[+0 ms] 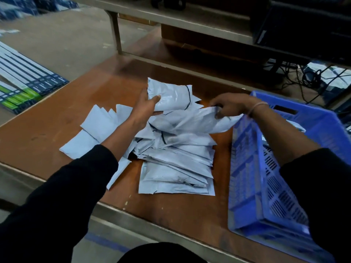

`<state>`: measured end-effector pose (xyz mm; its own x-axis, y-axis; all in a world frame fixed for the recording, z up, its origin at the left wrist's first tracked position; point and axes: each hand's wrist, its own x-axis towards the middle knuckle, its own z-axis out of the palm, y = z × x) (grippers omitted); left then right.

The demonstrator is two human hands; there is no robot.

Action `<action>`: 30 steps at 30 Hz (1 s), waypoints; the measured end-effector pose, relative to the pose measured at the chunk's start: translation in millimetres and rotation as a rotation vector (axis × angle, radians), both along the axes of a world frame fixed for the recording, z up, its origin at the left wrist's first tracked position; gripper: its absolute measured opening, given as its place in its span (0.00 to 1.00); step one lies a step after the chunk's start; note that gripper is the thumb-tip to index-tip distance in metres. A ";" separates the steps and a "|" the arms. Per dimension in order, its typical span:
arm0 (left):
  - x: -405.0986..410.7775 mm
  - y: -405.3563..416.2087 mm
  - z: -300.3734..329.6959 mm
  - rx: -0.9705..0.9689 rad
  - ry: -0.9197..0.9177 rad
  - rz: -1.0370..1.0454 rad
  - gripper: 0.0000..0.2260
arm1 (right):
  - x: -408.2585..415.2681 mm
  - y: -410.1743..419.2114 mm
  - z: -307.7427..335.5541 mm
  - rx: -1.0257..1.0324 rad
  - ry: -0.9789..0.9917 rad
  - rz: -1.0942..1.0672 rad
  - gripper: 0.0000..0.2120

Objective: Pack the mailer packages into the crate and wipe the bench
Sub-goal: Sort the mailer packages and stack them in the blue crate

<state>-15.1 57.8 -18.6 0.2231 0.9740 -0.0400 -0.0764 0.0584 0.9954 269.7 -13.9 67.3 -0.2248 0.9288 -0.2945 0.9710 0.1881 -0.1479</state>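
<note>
A heap of several pale grey mailer packages (pixel 176 164) lies in the middle of the brown bench (pixel 57 130). My left hand (pixel 146 109) grips one stuffed mailer (pixel 171 95), lifted above the far end of the heap. My right hand (pixel 229 105) pinches the edge of another mailer (pixel 193 122) and holds it just left of the blue crate's rim. The blue slotted plastic crate (pixel 266 177) stands at the bench's right side; part of my right forearm hides its inside, where a pale package shows faintly.
A row of flat boxed items with green and blue ends (pixel 24 82) lies on the floor at the left. A metal shelf frame (pixel 115 29) rises behind the bench. Dark equipment and tangled cables (pixel 307 76) sit at the back right.
</note>
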 end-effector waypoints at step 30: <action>56.4 -42.0 32.4 0.275 0.125 -0.264 0.25 | 47.5 -21.4 -16.3 0.429 0.598 -0.486 0.49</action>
<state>41.3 15.8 13.9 0.4770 0.8620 0.1714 0.0281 -0.2098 0.9773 317.3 -35.2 51.0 0.2189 0.9653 0.1426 0.7409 -0.0694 -0.6681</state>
